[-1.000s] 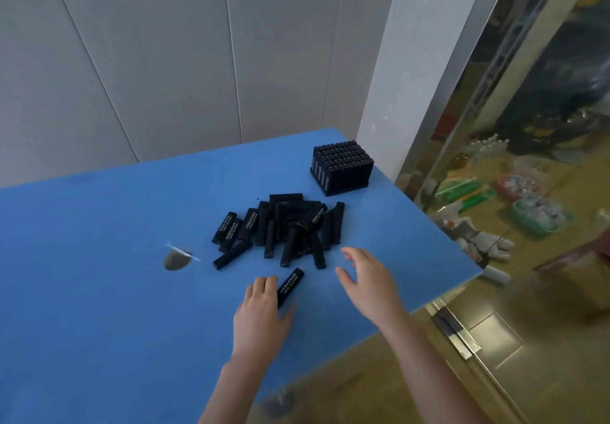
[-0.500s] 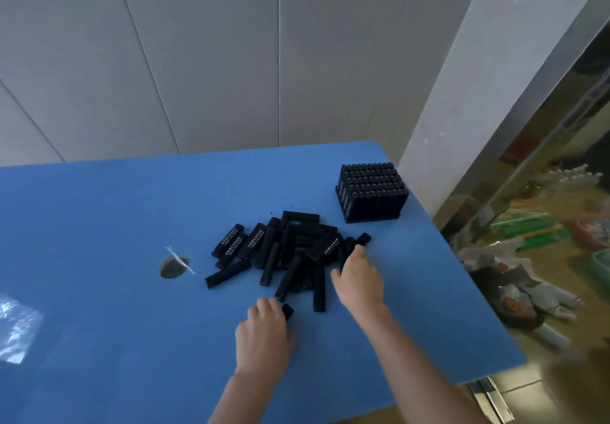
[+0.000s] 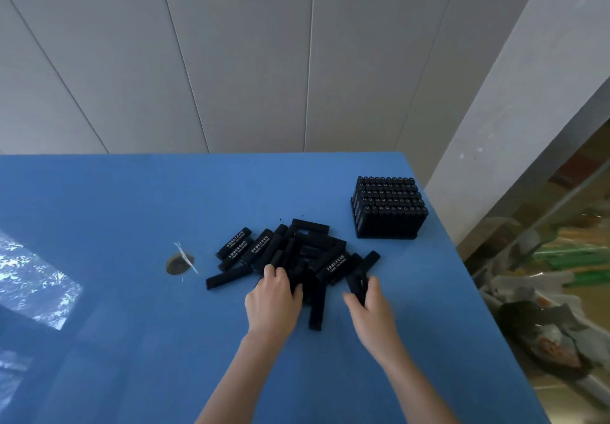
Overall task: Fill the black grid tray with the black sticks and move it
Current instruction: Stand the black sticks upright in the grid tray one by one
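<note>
A loose pile of black sticks with white lettering lies in the middle of the blue table. The black grid tray stands at the far right of the table, packed with upright sticks. My left hand rests on the near side of the pile, fingers curled over sticks. My right hand is at the pile's right end, its fingers closed around a black stick. One stick lies between my hands, pointing toward me.
A dark round hole with a white scrap sits in the table left of the pile. The table's right edge runs close to the tray; beyond it is a glass wall with clutter on the floor. A grey panelled wall stands behind.
Both hands moved forward into the pile. My left hand left the lone stick near me and now covers the pile's near side; my right hand closed on a stick at the right end.
</note>
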Available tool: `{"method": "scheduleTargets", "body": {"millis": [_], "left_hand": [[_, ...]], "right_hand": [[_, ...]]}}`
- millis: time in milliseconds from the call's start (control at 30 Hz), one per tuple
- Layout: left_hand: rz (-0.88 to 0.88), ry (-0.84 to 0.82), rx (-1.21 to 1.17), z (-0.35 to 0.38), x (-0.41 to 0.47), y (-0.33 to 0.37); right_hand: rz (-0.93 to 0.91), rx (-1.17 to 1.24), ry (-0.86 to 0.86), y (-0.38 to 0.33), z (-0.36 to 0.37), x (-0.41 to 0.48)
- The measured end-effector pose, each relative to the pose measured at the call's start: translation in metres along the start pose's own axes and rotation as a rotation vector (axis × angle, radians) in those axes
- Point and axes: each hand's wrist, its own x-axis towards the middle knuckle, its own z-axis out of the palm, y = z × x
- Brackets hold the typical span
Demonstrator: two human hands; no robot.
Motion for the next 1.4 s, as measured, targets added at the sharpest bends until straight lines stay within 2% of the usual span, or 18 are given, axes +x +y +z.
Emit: {"method": "scheduleTargets", "body": {"millis": [200, 300, 367, 500, 667, 833, 1000, 1267, 1400], "left_hand": [[-0.014, -0.021, 0.018, 0.001, 0.005, 0.005], [-0.031, 0.047, -0.114, -0.002, -0.003, 0.003], [-0.099, 0.055, -0.347, -0.004, -0.011, -0.002], [-0.262, 0.038, -1.086, -0.023, -0.035, -0.012], [-0.476, 0.211, -1.560, -0.037, -0.080, -0.047], [-0.645, 0.428, -1.628, -0.042, -0.126, -0.106], [-0.713, 0.492, -1.714, -0.055, -0.176, -0.164], [-0.732, 0.574, -1.713, -0.084, -0.257, -0.289], [-0.714, 0.597, -1.659, -0.100, -0.292, -0.359]], "right_hand": [[-0.002, 0.100, -0.078, 0.000, -0.009, -0.009], [0.035, 0.232, -0.119, -0.002, -0.013, -0.011], [0.058, 0.339, -0.154, -0.005, -0.013, -0.011], [0.067, 0.519, -0.276, -0.015, -0.004, -0.013], [0.096, 0.612, -0.472, -0.031, 0.031, -0.030], [0.088, 0.561, -0.731, -0.055, 0.081, -0.065], [0.100, 0.483, -0.928, -0.083, 0.137, -0.115], [0.061, 0.413, -1.014, -0.127, 0.255, -0.217], [0.112, 0.443, -1.045, -0.151, 0.315, -0.265]]}}
